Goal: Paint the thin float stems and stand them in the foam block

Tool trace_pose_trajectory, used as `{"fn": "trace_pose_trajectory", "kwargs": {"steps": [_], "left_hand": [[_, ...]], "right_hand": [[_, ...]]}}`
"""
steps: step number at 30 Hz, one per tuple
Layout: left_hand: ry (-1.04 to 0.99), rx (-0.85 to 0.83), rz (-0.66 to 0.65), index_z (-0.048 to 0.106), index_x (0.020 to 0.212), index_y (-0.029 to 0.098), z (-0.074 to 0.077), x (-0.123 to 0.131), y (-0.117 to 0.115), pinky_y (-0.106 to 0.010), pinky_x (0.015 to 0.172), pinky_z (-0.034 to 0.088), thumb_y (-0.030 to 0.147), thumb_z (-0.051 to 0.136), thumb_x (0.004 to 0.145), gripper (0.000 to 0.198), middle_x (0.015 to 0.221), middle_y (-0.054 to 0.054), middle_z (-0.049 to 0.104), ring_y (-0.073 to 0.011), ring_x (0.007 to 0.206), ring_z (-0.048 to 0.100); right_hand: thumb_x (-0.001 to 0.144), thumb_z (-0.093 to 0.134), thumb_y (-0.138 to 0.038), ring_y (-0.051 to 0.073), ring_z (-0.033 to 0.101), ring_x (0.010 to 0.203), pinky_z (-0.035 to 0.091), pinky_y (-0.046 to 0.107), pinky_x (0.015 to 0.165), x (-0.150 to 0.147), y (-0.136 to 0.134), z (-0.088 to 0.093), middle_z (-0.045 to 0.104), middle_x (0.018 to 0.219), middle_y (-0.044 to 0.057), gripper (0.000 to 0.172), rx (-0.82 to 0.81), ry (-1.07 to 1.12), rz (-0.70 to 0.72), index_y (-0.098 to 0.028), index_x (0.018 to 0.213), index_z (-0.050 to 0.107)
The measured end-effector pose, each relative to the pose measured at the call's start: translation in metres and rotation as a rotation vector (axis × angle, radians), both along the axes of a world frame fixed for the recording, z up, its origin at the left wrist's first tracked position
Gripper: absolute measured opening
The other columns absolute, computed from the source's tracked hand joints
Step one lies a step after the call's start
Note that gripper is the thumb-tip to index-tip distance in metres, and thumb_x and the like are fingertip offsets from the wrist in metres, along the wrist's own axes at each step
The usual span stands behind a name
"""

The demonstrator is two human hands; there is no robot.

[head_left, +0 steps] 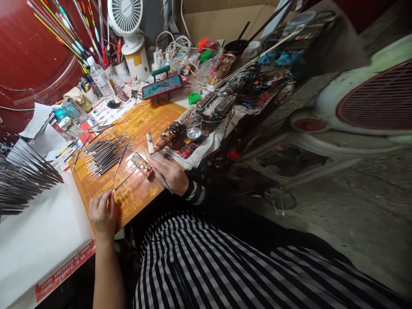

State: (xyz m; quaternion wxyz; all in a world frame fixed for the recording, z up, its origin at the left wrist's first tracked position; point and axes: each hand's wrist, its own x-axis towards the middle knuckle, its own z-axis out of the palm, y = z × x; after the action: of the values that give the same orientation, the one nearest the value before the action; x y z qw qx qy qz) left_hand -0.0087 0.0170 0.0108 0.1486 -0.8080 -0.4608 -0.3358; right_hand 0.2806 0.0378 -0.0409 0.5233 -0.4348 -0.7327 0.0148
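While the left hand point(102, 212) pinches the near end of one thin stick point(124, 181) between thumb and fingers, the stick's far end reaches toward a paint-flecked block point(142, 165) on the orange mat point(141, 124). The right hand point(170, 174) lies low on the mat, fingertips at the block. A fine blue brush point(166, 185) is held in its closed fingers, shaft slanting out toward the lap; exact pinch hidden.

Judged: one stick singled out and laid ready, brush not on it. A stroke would call for bringing the brush across to the stick, with a steady left pinch.

Room: a pile point(106, 152) of like sticks lies just beyond the left hand, a dish point(194, 134) and stained clutter to the right, and a white slab point(48, 231) bristling with sticks at far left. The mat's near edge runs just beside both wrists. Open mat only between the hands.
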Motion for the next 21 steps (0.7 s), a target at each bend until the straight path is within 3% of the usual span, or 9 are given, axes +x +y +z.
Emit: {"fn": "trace_pose_trajectory", "kwargs": {"steps": [7,13,21], "left_hand": [[-0.061,-0.024,0.002,0.071,0.103,0.020,-0.001,-0.003,-0.001,-0.031,0.081,0.050,0.023,0.060,0.096,0.014,0.095,-0.008,0.070,-0.0172,0.086,0.062],[-0.071,-0.027,0.008,0.072,0.103,0.019,-0.002,-0.001,0.001,-0.031,0.082,0.050,0.022,0.061,0.095,0.013,0.094,-0.007,0.070,-0.0166,0.086,0.061],[-0.061,-0.014,0.029,0.072,0.103,0.020,0.000,-0.001,-0.001,-0.032,0.081,0.050,0.023,0.063,0.095,0.013,0.094,-0.007,0.071,-0.0170,0.087,0.062]], "right_hand": [[0.102,0.041,-0.014,0.024,0.057,0.136,0.051,0.044,0.116,-0.002,0.003,-0.005,0.061,0.143,0.012,0.053,0.078,0.035,-0.006,-0.017,0.155,0.040],[0.103,0.042,-0.017,0.023,0.062,0.129,0.055,0.043,0.111,0.001,-0.002,0.003,0.065,0.138,0.011,0.047,0.026,0.074,-0.017,-0.019,0.149,0.049],[0.100,0.047,-0.016,0.022,0.072,0.106,0.063,0.040,0.092,0.048,-0.029,0.015,0.074,0.118,0.009,0.042,0.137,0.086,-0.034,-0.023,0.140,0.057]]}}
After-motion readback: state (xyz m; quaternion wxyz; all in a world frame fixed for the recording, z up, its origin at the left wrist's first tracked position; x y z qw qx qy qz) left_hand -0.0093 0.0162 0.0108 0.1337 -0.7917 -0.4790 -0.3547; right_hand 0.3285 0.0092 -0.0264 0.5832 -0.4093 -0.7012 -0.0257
